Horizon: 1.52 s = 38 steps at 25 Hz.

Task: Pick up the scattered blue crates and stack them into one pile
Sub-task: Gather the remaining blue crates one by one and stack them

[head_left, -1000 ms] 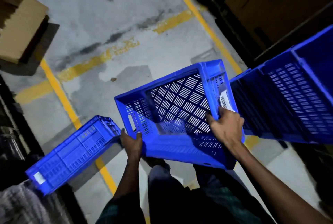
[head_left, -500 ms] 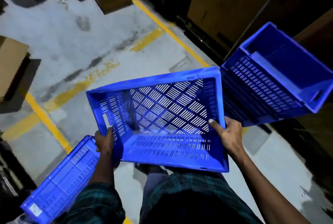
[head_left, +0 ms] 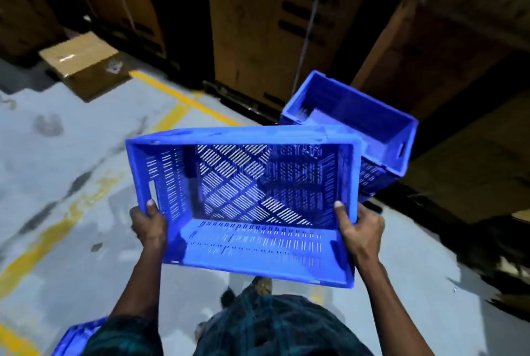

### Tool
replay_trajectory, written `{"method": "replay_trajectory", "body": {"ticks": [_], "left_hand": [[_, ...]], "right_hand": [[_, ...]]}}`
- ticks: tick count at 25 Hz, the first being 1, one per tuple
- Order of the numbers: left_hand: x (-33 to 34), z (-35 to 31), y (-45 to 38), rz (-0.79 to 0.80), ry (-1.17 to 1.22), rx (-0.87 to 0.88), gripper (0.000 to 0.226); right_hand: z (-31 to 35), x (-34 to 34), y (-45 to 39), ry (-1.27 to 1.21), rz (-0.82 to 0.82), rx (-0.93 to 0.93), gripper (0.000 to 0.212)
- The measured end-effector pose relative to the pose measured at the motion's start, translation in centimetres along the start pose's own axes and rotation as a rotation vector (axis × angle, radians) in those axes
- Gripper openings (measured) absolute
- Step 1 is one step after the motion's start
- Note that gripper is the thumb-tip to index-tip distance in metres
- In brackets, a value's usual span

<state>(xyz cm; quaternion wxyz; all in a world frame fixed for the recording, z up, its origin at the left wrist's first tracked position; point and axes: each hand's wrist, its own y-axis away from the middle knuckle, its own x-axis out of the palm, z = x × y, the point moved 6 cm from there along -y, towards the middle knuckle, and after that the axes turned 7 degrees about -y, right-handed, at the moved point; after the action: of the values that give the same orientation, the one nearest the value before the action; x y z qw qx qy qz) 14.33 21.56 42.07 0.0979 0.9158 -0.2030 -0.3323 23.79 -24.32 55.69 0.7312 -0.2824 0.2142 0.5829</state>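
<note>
I hold a blue slotted crate point(head_left: 243, 195) in the air at chest height, its open side up and tilted toward me. My left hand point(head_left: 149, 223) grips its left wall and my right hand point(head_left: 358, 229) grips its right wall, thumbs inside the rim. Behind it to the right stands a pile of blue crates point(head_left: 370, 117), the top one empty and open; the held crate's far rim overlaps the pile in view. The corner of another blue crate point(head_left: 73, 338) shows at the bottom left, by my left elbow.
Tall brown cartons point(head_left: 258, 26) line the back and right side. A smaller cardboard box point(head_left: 83, 63) lies on the grey floor at the upper left. Yellow lines point(head_left: 183, 97) cross the floor. My feet show below the crate.
The view has swung right and up toward the pile. The held crate has levelled out and come closer to the pile. The crate on the floor at the left has nearly left the view.
</note>
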Motion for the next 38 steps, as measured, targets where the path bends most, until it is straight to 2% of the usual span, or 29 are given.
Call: {"method": "replay_trajectory", "body": {"ticks": [4,8,12,18,22,27,38], "left_hand": [[5.8,-7.3,2.9,0.061,0.053,0.131,0.041],[10.6,-14.6,5.8,0.124,0.094,0.260,0.040],[14.5,-22.0,6.8,0.146,0.103,0.426,0.040],[21.0,-33.9,7.2,0.123,0.006,0.639,0.043],[25.1,-37.6,7.3,0.207,0.015,0.680,0.042],[29.0,-39.2,7.0,0.240,-0.030,0.666,0.041],[39.5,-43.6,10.5,0.200,-0.196,0.609,0.038]], "right_hand": [[-3.3,-4.9,-2.4,0.042,-0.198,0.010,0.053],[-4.2,-10.1,-4.6,0.065,-0.376,0.013,0.042],[-4.4,-13.9,-7.1,0.081,-0.534,0.038,0.050],[-6.3,-15.0,-12.3,0.034,-0.696,0.167,0.056],[-7.1,-14.5,-15.4,0.070,-0.724,0.233,0.057],[-8.8,-14.3,-19.0,0.128,-0.698,0.265,0.050],[-18.5,-15.9,-33.1,0.049,-0.484,0.454,0.040]]}}
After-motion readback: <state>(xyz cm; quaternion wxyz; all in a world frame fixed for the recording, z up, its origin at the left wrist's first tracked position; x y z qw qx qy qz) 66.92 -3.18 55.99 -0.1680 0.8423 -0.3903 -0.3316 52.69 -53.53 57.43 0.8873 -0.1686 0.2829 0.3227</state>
